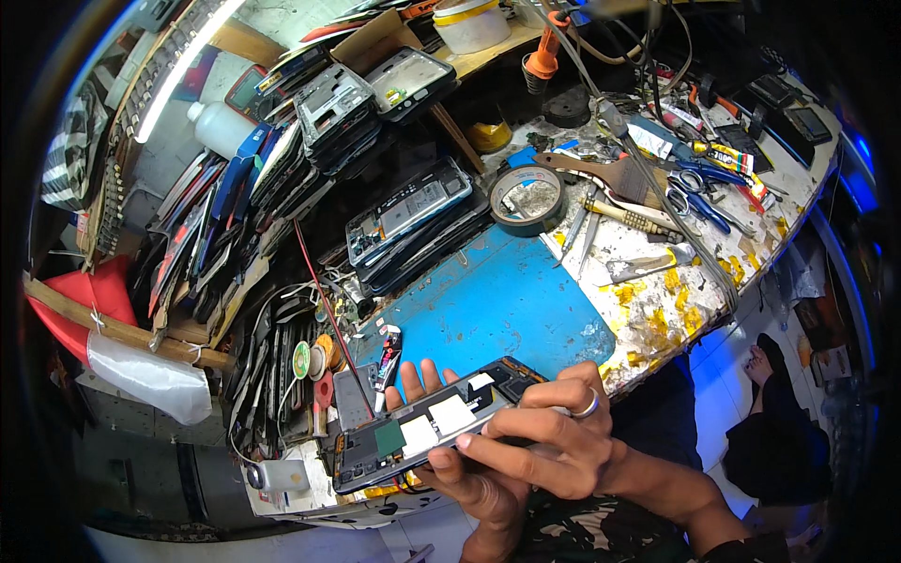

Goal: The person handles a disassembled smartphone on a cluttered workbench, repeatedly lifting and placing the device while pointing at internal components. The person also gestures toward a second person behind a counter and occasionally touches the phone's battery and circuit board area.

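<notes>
An opened phone with its back cover off is held tilted above the near edge of the workbench. Its inside is dark, with white stickers and a green patch over the middle. My left hand cradles it from below, thumb on the near edge and fingertips showing past the far edge. My right hand, with a ring on one finger, is curled over the phone's right part. Its fingertips rest at the near edge and on the stickers; whether it also pinches something small is hidden.
A blue work mat lies beyond the phone. Stacked phone frames stand at its far left, and a tape roll sits at its far corner. A brush, tweezers and pliers crowd the right. Another person is on the floor at right.
</notes>
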Demonstrator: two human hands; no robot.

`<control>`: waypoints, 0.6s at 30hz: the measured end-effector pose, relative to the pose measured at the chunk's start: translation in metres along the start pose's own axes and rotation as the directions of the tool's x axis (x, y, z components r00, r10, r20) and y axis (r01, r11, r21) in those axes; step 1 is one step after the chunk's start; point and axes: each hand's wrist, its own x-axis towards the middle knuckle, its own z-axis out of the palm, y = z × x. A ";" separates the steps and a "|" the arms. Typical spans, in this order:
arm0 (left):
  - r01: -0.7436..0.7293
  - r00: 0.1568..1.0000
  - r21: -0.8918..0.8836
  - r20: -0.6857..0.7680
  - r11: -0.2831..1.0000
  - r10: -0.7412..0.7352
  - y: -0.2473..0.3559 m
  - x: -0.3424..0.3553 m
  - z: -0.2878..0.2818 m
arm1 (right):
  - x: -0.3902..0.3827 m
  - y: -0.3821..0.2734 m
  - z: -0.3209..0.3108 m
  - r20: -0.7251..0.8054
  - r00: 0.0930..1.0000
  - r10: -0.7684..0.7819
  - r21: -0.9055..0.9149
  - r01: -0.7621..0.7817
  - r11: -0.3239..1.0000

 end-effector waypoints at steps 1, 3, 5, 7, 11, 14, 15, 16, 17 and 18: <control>-0.013 1.000 -0.019 0.017 1.000 0.014 -0.001 0.000 0.000 | -0.002 0.001 -0.001 0.021 1.000 -0.012 -0.006 0.012 1.000; 0.002 1.000 -0.022 0.000 1.000 -0.002 -0.002 0.001 0.000 | -0.005 0.002 -0.002 0.041 0.999 -0.012 0.044 0.010 0.999; 0.011 1.000 -0.045 0.009 0.999 -0.011 -0.004 0.004 -0.002 | -0.001 0.003 -0.009 -0.029 0.998 0.060 0.193 -0.054 0.980; 0.022 0.999 -0.071 0.025 0.997 -0.020 -0.006 0.009 -0.003 | 0.011 0.001 -0.019 -0.114 0.970 0.214 0.441 -0.143 0.886; 0.019 0.983 0.070 0.180 0.997 -0.031 -0.003 0.010 -0.008 | 0.047 0.022 -0.071 0.227 0.960 0.165 0.784 -0.281 0.553; 0.107 0.990 -0.050 0.095 0.993 -0.102 0.001 -0.003 -0.003 | 0.068 0.056 -0.064 0.628 0.778 -0.032 0.693 -0.539 0.478; 0.146 0.986 -0.048 0.084 0.988 -0.142 0.002 -0.009 0.000 | 0.071 0.067 -0.052 0.665 0.738 -0.114 0.683 -0.540 0.492; 0.173 0.982 -0.052 0.084 0.984 -0.168 0.004 -0.013 0.003 | 0.072 0.072 -0.042 0.715 0.669 -0.201 0.636 -0.504 0.585; 0.187 0.979 -0.071 0.096 0.980 -0.179 0.006 -0.017 0.005 | 0.071 0.075 -0.032 0.713 0.648 -0.268 0.655 -0.478 0.585; 0.171 0.982 -0.068 0.086 0.983 -0.165 0.007 -0.019 0.008 | 0.071 0.076 -0.026 0.743 0.603 -0.290 0.633 -0.493 0.597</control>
